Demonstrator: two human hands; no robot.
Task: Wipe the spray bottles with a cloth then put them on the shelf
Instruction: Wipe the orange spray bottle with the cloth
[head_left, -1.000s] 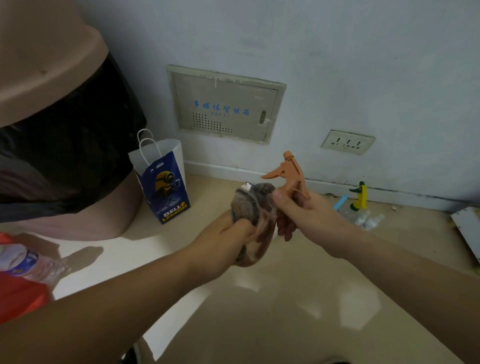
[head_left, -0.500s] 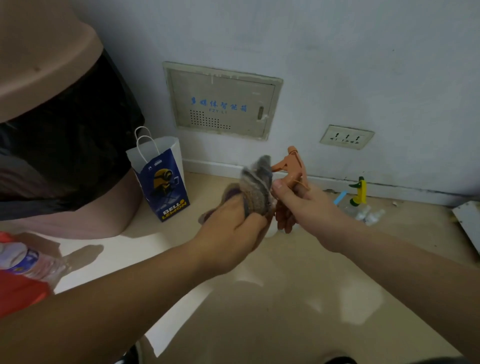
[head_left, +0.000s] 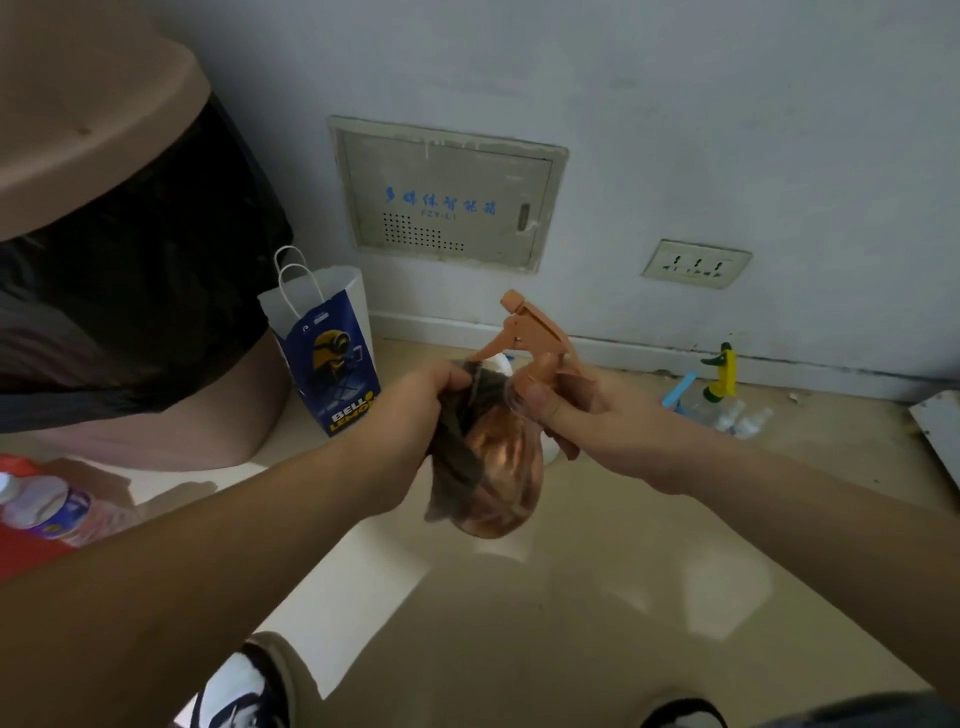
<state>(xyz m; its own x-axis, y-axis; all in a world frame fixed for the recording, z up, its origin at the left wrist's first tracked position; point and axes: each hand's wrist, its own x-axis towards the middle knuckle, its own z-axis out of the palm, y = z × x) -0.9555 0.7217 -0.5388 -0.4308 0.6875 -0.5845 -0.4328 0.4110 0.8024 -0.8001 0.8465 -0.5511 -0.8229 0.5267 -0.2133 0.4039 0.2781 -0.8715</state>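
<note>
I hold an orange spray bottle (head_left: 506, 467) in mid-air in front of me, its orange trigger head (head_left: 530, 338) pointing up and to the left. My right hand (head_left: 587, 415) grips it at the neck, just under the trigger. My left hand (head_left: 410, 410) grips a grey-brown cloth (head_left: 457, 441) and presses it against the left side of the bottle's translucent amber body. More spray bottles lie on the floor by the wall at the right: one with a yellow and green head (head_left: 724, 369) and small clear ones (head_left: 743, 415). No shelf is in view.
A large tan bin with a black liner (head_left: 130, 249) fills the left. A blue and white paper bag (head_left: 327, 353) stands beside it. A water bottle (head_left: 47, 509) lies on something red at the far left. A white panel (head_left: 940, 426) leans at the right edge. My shoes show below.
My left hand has slid the cloth down from the trigger head onto the bottle's body, which now shows. The bottle is held a little nearer to me.
</note>
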